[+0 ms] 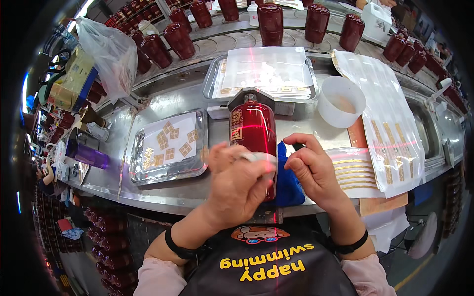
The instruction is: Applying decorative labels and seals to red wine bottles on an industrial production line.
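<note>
A glossy dark red bottle [259, 126] with gold decorations on its side lies in front of me, its neck end against a dark angular holder [251, 92]. My left hand [232, 185], blurred by motion, is over the bottle's near left side, closed on a small white wad [259, 157], perhaps tissue or cloth. Just right of the bottle, my right hand [313, 172] is raised in a pinch, with a small dark piece [297, 146] at the fingertips that I cannot make out. Beneath that hand a blue cloth [290, 183] lies along the bottle.
At left a metal tray [197, 170] holds gold square decals on white paper. Another tray [210, 91] with sheets stands behind the bottle. To the right are a white plastic tub [340, 118] and sheets of gold strips [353, 170]. Red bottles [270, 24] line the far conveyor.
</note>
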{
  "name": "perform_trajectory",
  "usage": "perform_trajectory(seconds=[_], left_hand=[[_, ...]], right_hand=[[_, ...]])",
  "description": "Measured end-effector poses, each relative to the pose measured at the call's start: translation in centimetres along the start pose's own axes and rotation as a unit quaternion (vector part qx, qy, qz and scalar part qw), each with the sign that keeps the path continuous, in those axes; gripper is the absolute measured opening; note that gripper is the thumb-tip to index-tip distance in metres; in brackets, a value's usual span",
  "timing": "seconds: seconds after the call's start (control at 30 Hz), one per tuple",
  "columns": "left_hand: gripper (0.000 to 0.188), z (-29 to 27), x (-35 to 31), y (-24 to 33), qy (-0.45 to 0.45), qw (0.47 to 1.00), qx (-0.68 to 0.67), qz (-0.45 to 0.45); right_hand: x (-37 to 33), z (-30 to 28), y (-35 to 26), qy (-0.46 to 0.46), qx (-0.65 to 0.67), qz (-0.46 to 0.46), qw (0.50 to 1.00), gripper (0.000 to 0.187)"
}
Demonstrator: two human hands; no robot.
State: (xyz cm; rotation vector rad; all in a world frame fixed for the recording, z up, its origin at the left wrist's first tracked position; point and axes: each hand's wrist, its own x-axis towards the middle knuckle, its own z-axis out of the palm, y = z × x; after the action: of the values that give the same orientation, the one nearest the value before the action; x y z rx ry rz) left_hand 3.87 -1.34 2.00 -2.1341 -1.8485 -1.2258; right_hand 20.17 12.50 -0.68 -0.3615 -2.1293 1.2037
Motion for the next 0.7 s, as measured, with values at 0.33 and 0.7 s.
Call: perform_trajectory(seconds=[0.33,0.7], left_hand=[[0.082,-0.8,-3.2,-0.3,-0.006,0.998,0.059,0.024],[0.098,1.9,-4.9,-1.3,0.005,0.997,0.074,-0.028]], right_hand=[[-0.5,1.2,0.9,0.000,0.040,0.054,0.998,0.025],[-0.7,1.0,-1.7,0.191,0.090,0.112,0.971,0.033]])
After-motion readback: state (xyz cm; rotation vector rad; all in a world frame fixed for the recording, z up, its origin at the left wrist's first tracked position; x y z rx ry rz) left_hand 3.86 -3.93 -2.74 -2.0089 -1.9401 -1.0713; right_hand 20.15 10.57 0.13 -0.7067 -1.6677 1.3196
